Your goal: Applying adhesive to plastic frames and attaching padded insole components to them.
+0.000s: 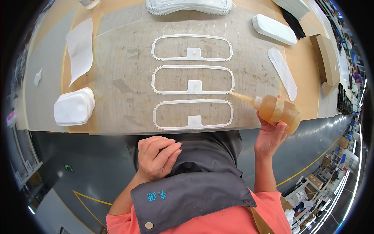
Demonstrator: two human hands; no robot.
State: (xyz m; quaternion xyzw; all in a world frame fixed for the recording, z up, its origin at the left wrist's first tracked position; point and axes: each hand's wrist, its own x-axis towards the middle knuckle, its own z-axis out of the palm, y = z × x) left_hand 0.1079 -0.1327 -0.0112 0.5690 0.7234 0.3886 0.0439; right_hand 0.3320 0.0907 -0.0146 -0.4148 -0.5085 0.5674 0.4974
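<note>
My right hand (269,137) grips an amber squeeze bottle (277,111) with a long nozzle, and the nozzle tip rests at the right end of the middle white frame (193,79). Three flat white frame-shaped pieces with toothed ends lie in a column on the worktable: a far frame (191,47), the middle one, and a near frame (193,114). My left hand (156,156) hangs below the table edge in front of my grey apron, fingers curled loosely, holding nothing.
A stack of white pads (74,107) sits at the left, a loose white sheet (80,50) behind it. More white frames (189,6) are piled at the back. A thick white pad (274,29), a thin oval insert (283,71) and a cardboard box (326,58) lie at the right.
</note>
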